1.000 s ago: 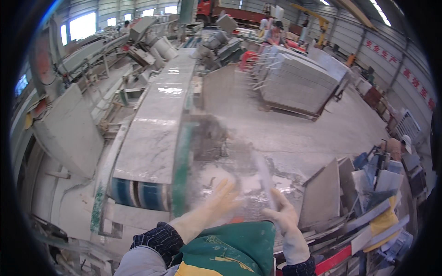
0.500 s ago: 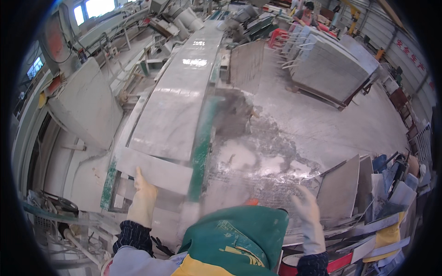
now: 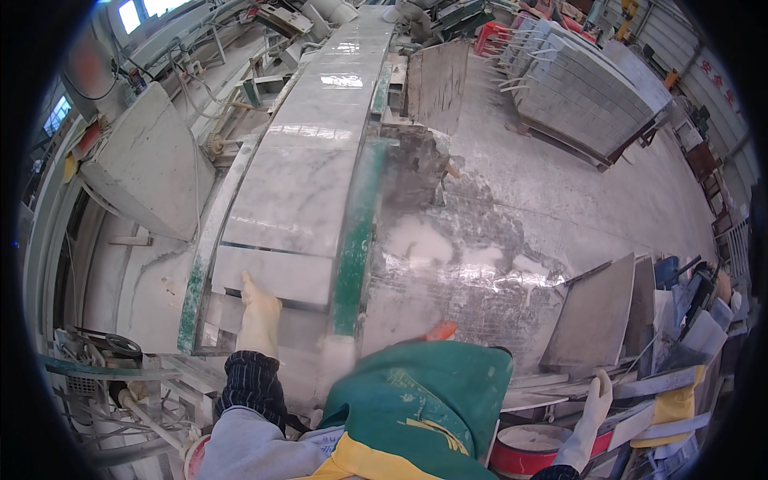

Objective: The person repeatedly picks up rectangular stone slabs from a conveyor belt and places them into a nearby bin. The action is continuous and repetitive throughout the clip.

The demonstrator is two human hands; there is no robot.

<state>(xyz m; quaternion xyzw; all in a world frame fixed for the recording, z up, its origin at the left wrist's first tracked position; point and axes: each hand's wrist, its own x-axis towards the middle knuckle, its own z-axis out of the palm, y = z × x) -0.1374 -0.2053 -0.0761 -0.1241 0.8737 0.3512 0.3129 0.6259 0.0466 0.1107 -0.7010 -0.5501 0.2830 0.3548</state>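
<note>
A short pale stone strip [image 3: 296, 276] lies crosswise on the long bed, just before a row of polished grey-white stone slabs [image 3: 300, 188]. My left hand [image 3: 260, 316], in a cream glove, is closed at the strip's near edge. One digit lies on top of the strip; the other fingers are partly hidden. Low at the right, my right hand [image 3: 594, 410], gloved too, holds nothing, its fingers stretched upward. It is beside a red bucket [image 3: 512, 460] with whitish contents.
Green rails [image 3: 356, 248] flank the bed. Stone panels [image 3: 592, 316] lean at the right among stacked offcuts. A pallet of stone slabs [image 3: 584, 96] stands at the far right. The floor [image 3: 472, 280] looks wet and patchy. Left stands a handwheel [image 3: 120, 344].
The stone strip has gone from slanted to nearly square with the slab row, my left hand staying at its edge. My right hand has moved down and right, toward the red bucket.
</note>
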